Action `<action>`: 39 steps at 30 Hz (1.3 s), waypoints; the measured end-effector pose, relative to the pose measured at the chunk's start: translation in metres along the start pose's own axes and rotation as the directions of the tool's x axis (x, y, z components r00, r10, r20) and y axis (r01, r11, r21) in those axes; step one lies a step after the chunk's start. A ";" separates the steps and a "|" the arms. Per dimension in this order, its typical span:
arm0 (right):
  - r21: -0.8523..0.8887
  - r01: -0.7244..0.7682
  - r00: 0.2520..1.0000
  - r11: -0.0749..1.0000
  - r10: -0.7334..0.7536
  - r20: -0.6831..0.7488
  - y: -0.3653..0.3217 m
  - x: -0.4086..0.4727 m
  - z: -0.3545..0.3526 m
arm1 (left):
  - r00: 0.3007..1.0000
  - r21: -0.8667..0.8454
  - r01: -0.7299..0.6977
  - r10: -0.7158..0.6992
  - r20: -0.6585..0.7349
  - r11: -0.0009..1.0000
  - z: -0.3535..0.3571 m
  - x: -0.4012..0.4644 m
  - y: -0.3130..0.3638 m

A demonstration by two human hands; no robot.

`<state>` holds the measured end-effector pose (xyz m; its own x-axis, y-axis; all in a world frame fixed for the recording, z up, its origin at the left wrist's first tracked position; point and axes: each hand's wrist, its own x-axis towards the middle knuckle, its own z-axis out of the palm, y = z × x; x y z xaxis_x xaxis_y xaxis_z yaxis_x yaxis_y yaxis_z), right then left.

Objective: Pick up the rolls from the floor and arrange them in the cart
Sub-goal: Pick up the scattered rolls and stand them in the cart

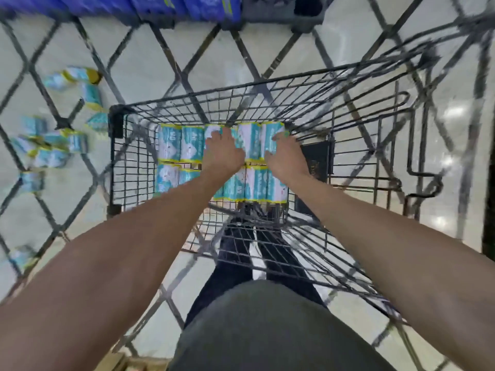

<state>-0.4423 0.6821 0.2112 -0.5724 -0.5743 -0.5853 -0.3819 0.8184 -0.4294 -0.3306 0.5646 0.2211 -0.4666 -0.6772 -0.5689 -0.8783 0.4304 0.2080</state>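
Observation:
A grey wire cart [117, 124] stands in front of me with two rows of teal-and-white wrapped rolls [169, 143] lying side by side on its bottom. Both my arms reach down into it. My left hand [223, 151] lies on a roll in the middle of the far row, fingers spread over it. My right hand [285, 153] curls its fingers round the rightmost roll [270, 133] of that row. More rolls [53, 153] lie scattered on the floor to the left of the cart. The picture is blurred by motion.
The floor is pale tile with dark diagonal lines. Blue packs [150, 6] are stacked at the far edge. A dark flat object [316, 162] stands at the cart's right wall. My legs and shoes show through the cart's near mesh.

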 end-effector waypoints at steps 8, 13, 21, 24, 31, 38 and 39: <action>-0.310 0.370 0.924 0.876 -0.383 0.021 -0.116 -0.112 -0.044 | 0.976 0.085 -0.033 0.050 -0.211 0.996 -0.111 -0.132 -0.069; -0.368 0.481 0.864 0.796 -0.502 0.045 -0.194 -0.161 -0.017 | 0.943 0.063 0.045 -0.022 -0.331 0.997 -0.141 -0.187 -0.157; -0.394 0.591 0.794 0.703 -0.594 0.131 -0.306 -0.247 0.089 | 0.891 -0.026 0.208 -0.200 -0.408 0.978 -0.151 -0.293 -0.340; -0.428 0.632 0.762 0.646 -0.619 0.191 -0.340 -0.271 0.134 | 0.874 -0.082 0.265 -0.275 -0.401 0.961 -0.140 -0.325 -0.402; -0.425 0.709 0.694 0.563 -0.665 0.276 -0.415 -0.289 0.207 | 0.830 -0.154 0.353 -0.384 -0.404 0.923 -0.137 -0.342 -0.506; -0.404 0.696 0.714 0.594 -0.633 0.300 -0.488 -0.228 0.255 | 0.849 -0.135 0.358 -0.383 -0.364 0.924 -0.176 -0.269 -0.573; -0.397 0.695 0.716 0.600 -0.628 0.305 -0.500 -0.215 0.261 | 0.855 -0.125 0.355 -0.376 -0.357 0.927 -0.183 -0.254 -0.584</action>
<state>0.0610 0.3905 0.3719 0.0511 -0.9317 -0.3596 -0.9148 0.1008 -0.3912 0.2818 0.3762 0.3896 -0.1064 -0.9540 -0.2804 -0.9923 0.0840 0.0907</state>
